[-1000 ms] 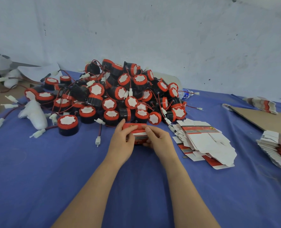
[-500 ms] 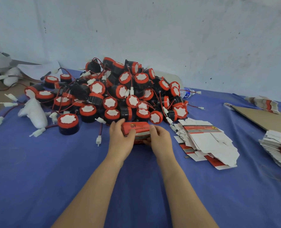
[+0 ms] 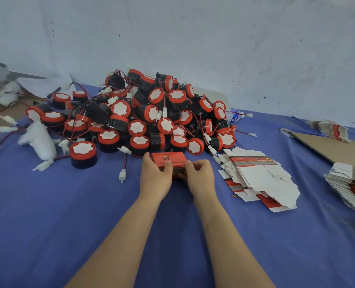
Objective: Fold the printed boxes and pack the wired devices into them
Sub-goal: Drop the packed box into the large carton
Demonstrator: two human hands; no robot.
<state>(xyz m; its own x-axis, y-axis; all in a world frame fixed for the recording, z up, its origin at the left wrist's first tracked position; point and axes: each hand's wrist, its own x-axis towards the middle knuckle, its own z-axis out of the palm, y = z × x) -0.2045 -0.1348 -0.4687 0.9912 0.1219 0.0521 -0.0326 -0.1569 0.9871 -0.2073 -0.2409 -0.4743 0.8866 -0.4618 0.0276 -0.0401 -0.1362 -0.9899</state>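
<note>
Far left on the blue-covered desk (image 3: 68, 215), a white padded lump (image 3: 39, 140) and stray white connectors (image 3: 43, 165) on red leads, lying aside from the working spot. Next, heaped against the wall, the wired devices (image 3: 151, 113): black drums with red rims and white faces, leads tangled, seemingly piled close so as to be reached without leaning. At the heap's front left, a single device (image 3: 83, 151) standing apart, upright, face up. Just in front of the heap, at centre, the printed box (image 3: 173, 159), red, already formed into shape and held low over the desk; whether touching the cloth, impossible to tell. Left hand (image 3: 154, 179) wrapped round the box's left end, thumb laid across the top face, a grip curled on the card, likely to keep the walls square. Right hand (image 3: 201, 177) at the right end, grip bent inward and pinching the lower front edge, apparently pressing or tucking a flap home. Contents, if any, hidden. Just right of that hand, a fanned pile of flat box blanks (image 3: 259, 177), mostly white side up, probably laid there for an easy next pick. Farther right, a brown cardboard sheet (image 3: 334, 148), and at the edge a taller stack of blanks (image 3: 351, 183), well apart, presumably reserve stock.
</note>
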